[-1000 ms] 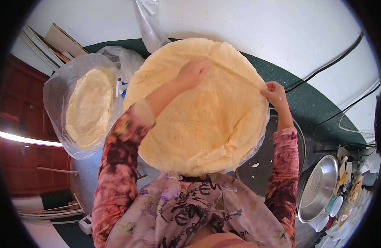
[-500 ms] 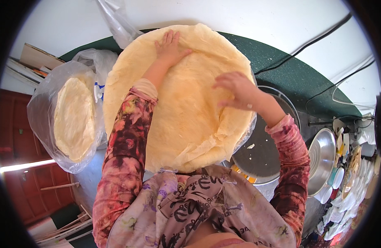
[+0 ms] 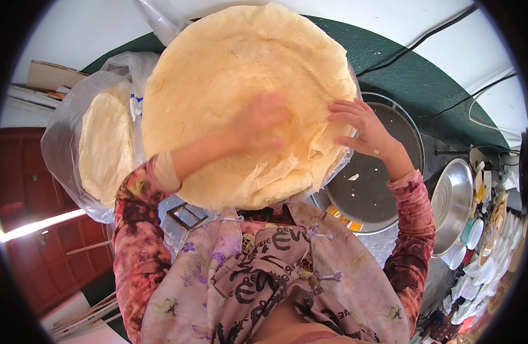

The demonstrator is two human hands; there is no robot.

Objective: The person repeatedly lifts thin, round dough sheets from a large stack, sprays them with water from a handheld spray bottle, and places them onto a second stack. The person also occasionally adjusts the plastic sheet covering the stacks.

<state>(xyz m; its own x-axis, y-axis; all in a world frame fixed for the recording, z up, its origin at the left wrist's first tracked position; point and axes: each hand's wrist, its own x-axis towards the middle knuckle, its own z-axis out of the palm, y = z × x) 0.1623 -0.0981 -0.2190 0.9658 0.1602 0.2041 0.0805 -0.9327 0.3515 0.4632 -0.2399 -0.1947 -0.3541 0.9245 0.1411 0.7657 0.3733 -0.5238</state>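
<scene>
A wide, round, pale-yellow pile of thin flatbread sheets (image 3: pixel 218 69) lies before me, with creased and torn layers along its near right part. Over the middle of the pile is my left hand (image 3: pixel 261 121), smeared by motion, so its finger shape is unclear. At the right edge of the pile my right hand (image 3: pixel 364 127) has its fingers stretched and thumb apart, with a small pale flake stuck near the wrist. Whether its fingertips touch the bread cannot be told. A clear plastic bag (image 3: pixel 60 146) on the left holds another pale flatbread stack (image 3: pixel 105 149).
Right of the pile is a round dark griddle (image 3: pixel 367 198) with pale crumbs on it. Beyond it stand a metal basin (image 3: pixel 452 203) and small tubs (image 3: pixel 474 232). Black cables (image 3: pixel 418 43) run along the wall. A metal frame (image 3: pixel 185 216) sits at the near left.
My left hand has come from the far part of the bread toward its middle. My right hand has shifted right to the edge. The view has moved slightly.
</scene>
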